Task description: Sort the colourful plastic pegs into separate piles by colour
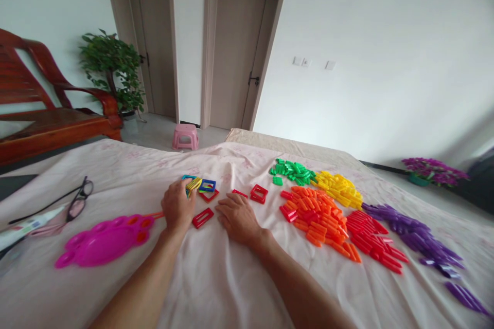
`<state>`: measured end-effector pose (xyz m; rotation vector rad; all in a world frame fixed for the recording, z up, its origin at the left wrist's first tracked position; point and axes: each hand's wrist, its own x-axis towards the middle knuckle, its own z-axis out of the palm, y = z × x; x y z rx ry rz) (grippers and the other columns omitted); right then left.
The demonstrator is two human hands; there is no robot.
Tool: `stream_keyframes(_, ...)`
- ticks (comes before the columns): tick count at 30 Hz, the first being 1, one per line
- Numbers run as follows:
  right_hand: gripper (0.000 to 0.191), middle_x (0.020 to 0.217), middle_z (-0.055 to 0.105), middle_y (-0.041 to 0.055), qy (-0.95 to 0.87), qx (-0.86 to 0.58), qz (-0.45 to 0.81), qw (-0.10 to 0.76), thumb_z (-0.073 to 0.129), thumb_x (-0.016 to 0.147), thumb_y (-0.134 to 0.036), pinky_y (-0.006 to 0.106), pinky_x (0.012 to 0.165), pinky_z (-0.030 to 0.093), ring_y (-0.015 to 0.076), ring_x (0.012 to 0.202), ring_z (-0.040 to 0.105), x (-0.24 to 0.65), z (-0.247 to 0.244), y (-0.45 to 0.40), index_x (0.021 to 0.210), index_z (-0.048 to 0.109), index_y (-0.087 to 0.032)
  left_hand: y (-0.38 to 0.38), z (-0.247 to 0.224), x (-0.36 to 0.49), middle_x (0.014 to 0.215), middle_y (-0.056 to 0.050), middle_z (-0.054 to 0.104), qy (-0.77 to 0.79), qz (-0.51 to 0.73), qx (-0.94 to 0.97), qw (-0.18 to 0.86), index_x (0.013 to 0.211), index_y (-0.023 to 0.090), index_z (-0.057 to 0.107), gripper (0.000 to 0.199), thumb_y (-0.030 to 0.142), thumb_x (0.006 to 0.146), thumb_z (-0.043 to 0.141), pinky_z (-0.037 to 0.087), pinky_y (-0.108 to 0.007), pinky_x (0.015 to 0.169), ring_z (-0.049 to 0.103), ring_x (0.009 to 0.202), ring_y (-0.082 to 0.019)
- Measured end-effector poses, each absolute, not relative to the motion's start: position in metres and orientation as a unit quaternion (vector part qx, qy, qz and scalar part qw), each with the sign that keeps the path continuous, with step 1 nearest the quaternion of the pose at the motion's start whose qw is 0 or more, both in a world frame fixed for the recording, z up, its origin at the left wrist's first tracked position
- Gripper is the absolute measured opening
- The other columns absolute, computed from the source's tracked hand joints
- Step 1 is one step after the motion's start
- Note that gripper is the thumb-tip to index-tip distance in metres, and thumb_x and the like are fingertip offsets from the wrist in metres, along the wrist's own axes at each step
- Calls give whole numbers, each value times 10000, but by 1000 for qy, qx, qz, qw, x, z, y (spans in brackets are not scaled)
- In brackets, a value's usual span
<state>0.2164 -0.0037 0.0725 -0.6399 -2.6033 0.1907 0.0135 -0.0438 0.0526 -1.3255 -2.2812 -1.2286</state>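
Observation:
My left hand (179,206) is closed round a small bundle of yellow rectangular plastic frames (195,184), with a blue-green frame (188,177) showing just behind it. Beside them lies a blue frame (207,185) over a red frame (209,195). My right hand (240,217) rests palm down on the cloth, fingers stretched forward. Partly hidden past its fingertips is a red piece (240,193); whether they touch it I cannot tell. Another red frame (203,218) lies between the hands, and red frames (259,194) sit to the right.
On the patterned cloth (231,288), piles of green (293,170), yellow (337,187), orange (318,216), red (372,236) and purple pieces (419,234) spread rightward. A magenta paw-shaped tray (104,244) and glasses (79,199) lie left. Beyond stands a pink stool (185,136).

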Motion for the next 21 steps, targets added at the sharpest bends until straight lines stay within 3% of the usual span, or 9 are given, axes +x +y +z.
stream_keyframes(6,334,1169,682,31,-943,-236,61,227,559,867,-136,399,1076,325,231,1195,491,216,66,-4,1161,666,-252,-52,66,37,1036,-110,654,-732,-339,-573,143,873,249,727,155,350,830,618,364,-433,896,526,1014,-310)
stream_keyframes(14,288,1140,688,33,-939,-240,63,239,555,887,-167,392,1056,341,231,1183,497,217,63,-3,1129,684,-251,-52,64,43,968,-128,640,-754,-237,-593,155,848,259,746,160,371,819,635,338,-480,891,481,990,-334)
stream_keyframes(18,260,1118,691,38,-935,-241,75,250,563,881,-168,397,1056,340,231,1179,504,218,63,-2,1091,694,-246,-51,63,41,983,-110,653,-752,-260,-588,147,832,264,733,131,341,823,629,342,-485,896,490,987,-330)
stream_keyframes(21,261,1120,690,47,-916,-267,98,283,550,893,-178,395,1036,362,232,1153,526,221,64,1,1112,683,-234,-47,63,40,1005,-106,664,-723,-352,-584,109,888,248,710,186,341,874,549,360,-468,919,519,1010,-316)
